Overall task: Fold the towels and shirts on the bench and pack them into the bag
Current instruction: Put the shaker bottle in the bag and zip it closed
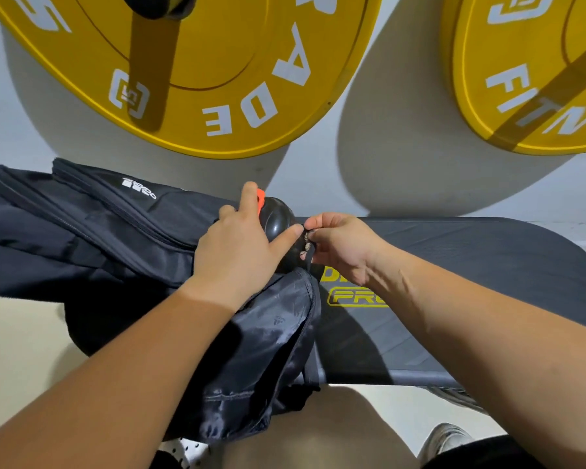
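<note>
The small dark item (307,237) the right hand (339,246) pinched could not be identified; the bag (92,231) ran past the left edge.

Bare forearms (115,384), grey sneaker (445,440)
</note>
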